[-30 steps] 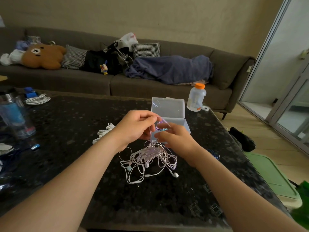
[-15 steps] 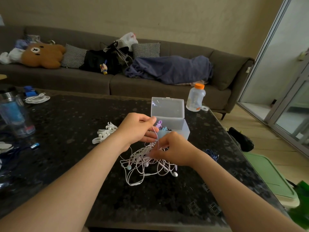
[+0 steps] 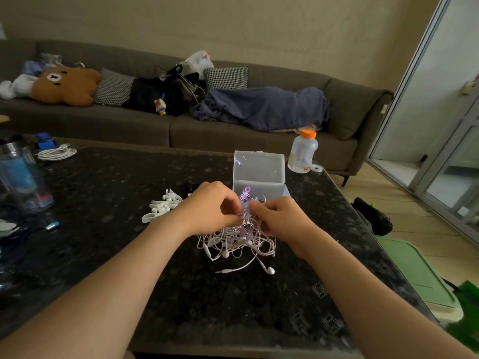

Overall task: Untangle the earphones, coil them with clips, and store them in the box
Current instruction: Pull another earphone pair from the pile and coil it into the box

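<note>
A tangled bundle of white and pale pink earphones [image 3: 237,242] lies on the dark stone table [image 3: 129,255], with an earbud and a jack plug trailing toward me. My left hand [image 3: 210,207] and my right hand [image 3: 278,216] sit side by side above the tangle, each pinching cords at its top. Just behind them stands the clear plastic box [image 3: 259,177] with its lid upright; purple and blue items show inside. A heap of white clips [image 3: 163,204] lies left of my left hand.
A clear bottle [image 3: 22,177] and a coiled white cable [image 3: 57,153] sit at the table's left. An orange-capped bottle [image 3: 303,151] stands behind the box. A cluttered grey sofa [image 3: 181,120] runs along the far side. A green lid [image 3: 414,270] lies on the floor right.
My right hand dropped toward the tangle, then came back up beside my left hand. The tangle has spread and a jack plug and earbud now trail out toward me.
</note>
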`<state>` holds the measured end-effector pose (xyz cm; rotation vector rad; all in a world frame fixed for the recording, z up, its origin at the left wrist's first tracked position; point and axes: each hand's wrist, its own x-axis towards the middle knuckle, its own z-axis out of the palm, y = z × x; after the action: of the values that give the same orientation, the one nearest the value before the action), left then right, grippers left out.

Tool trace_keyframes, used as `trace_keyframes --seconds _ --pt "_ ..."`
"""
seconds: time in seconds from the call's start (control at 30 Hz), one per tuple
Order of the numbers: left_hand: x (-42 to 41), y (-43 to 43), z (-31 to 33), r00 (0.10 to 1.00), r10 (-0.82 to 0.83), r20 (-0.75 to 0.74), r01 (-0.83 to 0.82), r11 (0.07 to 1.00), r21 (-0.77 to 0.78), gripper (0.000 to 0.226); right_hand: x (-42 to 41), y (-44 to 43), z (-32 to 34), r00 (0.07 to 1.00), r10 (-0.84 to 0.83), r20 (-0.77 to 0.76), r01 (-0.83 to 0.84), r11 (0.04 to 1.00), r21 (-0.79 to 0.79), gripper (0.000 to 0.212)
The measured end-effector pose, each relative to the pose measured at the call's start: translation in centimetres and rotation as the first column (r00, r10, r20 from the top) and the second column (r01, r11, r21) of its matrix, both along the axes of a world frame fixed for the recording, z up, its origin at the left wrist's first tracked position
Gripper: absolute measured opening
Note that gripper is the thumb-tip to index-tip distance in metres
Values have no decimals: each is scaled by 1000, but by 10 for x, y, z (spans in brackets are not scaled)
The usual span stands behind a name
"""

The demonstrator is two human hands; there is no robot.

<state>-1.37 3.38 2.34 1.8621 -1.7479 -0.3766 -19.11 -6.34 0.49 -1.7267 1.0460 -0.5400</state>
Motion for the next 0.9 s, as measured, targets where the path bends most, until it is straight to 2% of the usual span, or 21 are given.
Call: trace_keyframes --seconds 0.2,0.33,0.4,0.5,0.53,0.63,0.73,0.8,0.9 --pt "-2 0 1 996 18 -88 -20 1000 -24 5 -3 1 6 991 -121 63 117 991 66 45" --pt "-8 -4 5 960 85 -268 -120 986 -115 14 -6 1 7 989 -142 47 139 988 70 45" --pt "-10 -7 11 860 154 -487 -226 970 -93 24 -4 1 5 988 -151 17 151 987 49 46" --pt "-12 -7 21 572 153 -806 -269 963 -8 31 -2 -3 0 982 -187 -15 188 982 10 41" --pt "-12 -6 23 499 138 -856 -255 967 7 32 -1 -5 -2 978 -207 -26 208 978 6 37" --pt "-13 -3 25 394 80 -916 -195 981 1 32 -2 -12 -7 969 -241 -63 240 971 -17 30" --pt "-14 -1 31 187 -40 -982 -200 977 -78 27 -6 -20 -14 953 -211 -216 190 975 -113 27" --pt "-16 2 35 147 -99 -984 -182 975 -126 22 -9 -23 -18 908 -174 -381 103 975 -199 31" --pt "-22 4 37 206 -133 -969 -97 983 -155 10 -10 -19 -18 870 -106 -482 -37 960 -277 33"
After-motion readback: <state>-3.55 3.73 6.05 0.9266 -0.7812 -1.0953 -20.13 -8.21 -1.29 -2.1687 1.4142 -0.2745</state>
